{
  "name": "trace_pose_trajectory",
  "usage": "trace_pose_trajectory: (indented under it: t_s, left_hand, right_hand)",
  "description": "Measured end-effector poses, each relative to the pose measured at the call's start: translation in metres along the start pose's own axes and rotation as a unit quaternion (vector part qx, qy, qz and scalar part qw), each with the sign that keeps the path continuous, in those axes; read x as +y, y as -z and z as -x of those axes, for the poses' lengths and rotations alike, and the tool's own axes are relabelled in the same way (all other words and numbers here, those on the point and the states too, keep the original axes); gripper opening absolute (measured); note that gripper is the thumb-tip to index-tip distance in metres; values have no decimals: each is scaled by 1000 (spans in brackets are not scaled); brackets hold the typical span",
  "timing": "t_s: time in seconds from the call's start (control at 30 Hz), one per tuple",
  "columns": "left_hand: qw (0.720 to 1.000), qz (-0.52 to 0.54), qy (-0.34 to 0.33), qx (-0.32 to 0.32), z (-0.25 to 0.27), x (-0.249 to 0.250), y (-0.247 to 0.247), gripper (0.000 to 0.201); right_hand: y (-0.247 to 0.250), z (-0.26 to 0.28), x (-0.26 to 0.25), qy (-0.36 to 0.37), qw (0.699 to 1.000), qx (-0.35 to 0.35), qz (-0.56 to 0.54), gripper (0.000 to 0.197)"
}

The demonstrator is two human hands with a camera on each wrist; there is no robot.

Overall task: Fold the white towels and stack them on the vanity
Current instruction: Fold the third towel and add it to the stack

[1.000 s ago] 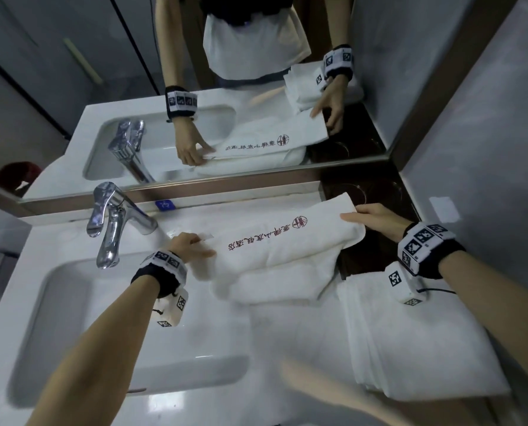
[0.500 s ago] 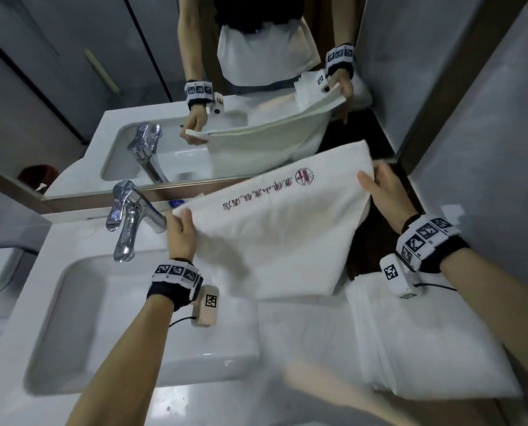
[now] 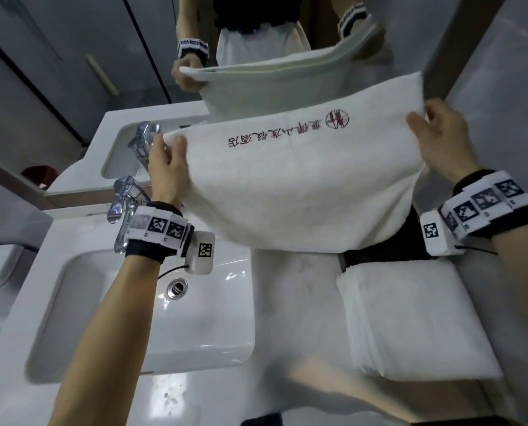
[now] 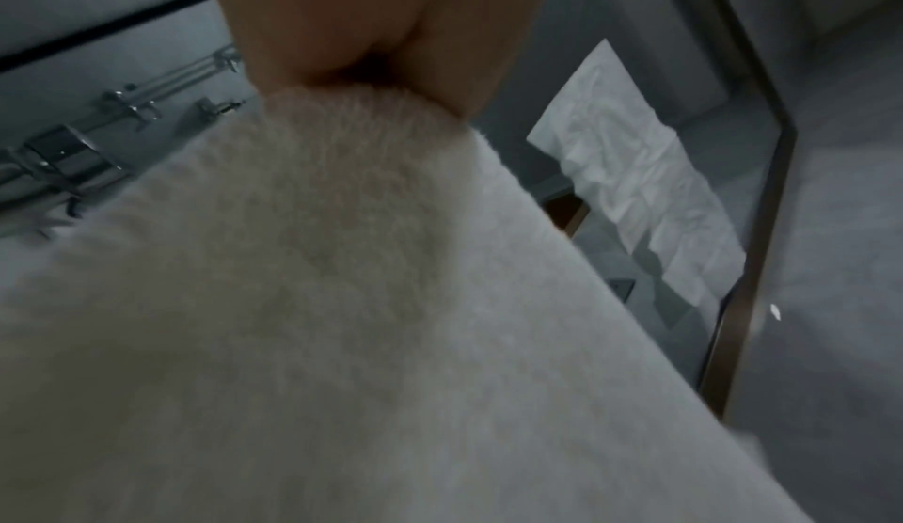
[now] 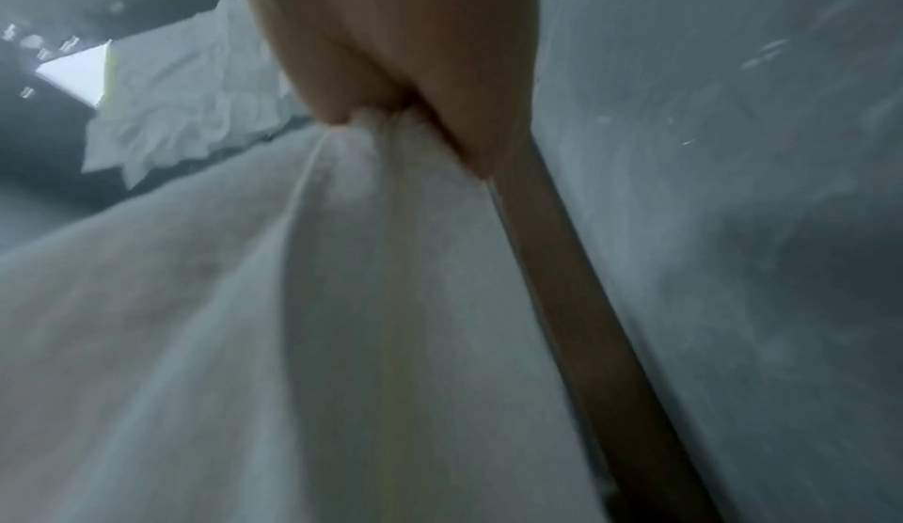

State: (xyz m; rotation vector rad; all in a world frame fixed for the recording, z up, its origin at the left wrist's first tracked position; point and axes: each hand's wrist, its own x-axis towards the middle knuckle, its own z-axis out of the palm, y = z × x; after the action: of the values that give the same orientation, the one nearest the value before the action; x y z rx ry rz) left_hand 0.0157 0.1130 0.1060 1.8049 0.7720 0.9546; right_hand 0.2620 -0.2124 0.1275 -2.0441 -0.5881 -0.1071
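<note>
A white towel (image 3: pixel 296 186) with red printed characters hangs in the air above the vanity, stretched between both hands. My left hand (image 3: pixel 167 155) pinches its left top corner and my right hand (image 3: pixel 435 133) pinches its right top corner. The left wrist view shows fingers (image 4: pixel 371 29) clamped on fluffy towel (image 4: pixel 342 280). The right wrist view shows fingers (image 5: pixel 391 48) gripping bunched towel (image 5: pixel 293 319). A stack of folded white towels (image 3: pixel 416 318) lies on the vanity at the right, below my right wrist.
A white sink basin (image 3: pixel 146 318) with a chrome faucet (image 3: pixel 124 204) sits at the left. The mirror (image 3: pixel 256 56) stands close behind the towel. A grey wall (image 3: pixel 508 118) bounds the right side. Marble countertop (image 3: pixel 293 296) lies between sink and stack.
The towel lay on the countertop a second ago; both hands took its far corners and lifted it up, so it now hangs spread in front of the mirror.
</note>
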Motion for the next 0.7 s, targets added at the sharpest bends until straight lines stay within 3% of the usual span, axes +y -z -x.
trace_pose_trajectory:
  t_s: [0.13,0.3,0.4,0.53,0.6,0.7]
  left_hand:
    - [978,78,172,-87,-2,-5,-7,11]
    - [949,37,278,-143,0,-40,-37,17]
    - [945,-7,285,-160,3,-64,-57,27]
    - [953,-96,262,-122,-1,-86,-80,27]
    - [947,-168,247,-117,-3,-93,-89,17]
    - [932,-221,260,-124,-2,-106,-99,25]
  right_hand:
    - [15,-1,10,-123,988,-90,-36,29]
    - [1,-5,43,-187,969,-157,33,30]
    - [-20,-10,64,-201,953,-197,110,31]
    - [-50,-17,79,-234,935,-215,155,37]
    - [-59,-20,87,-258,926,-217,172,33]
    - [-66,-20,98,-297,909,-226,186,29]
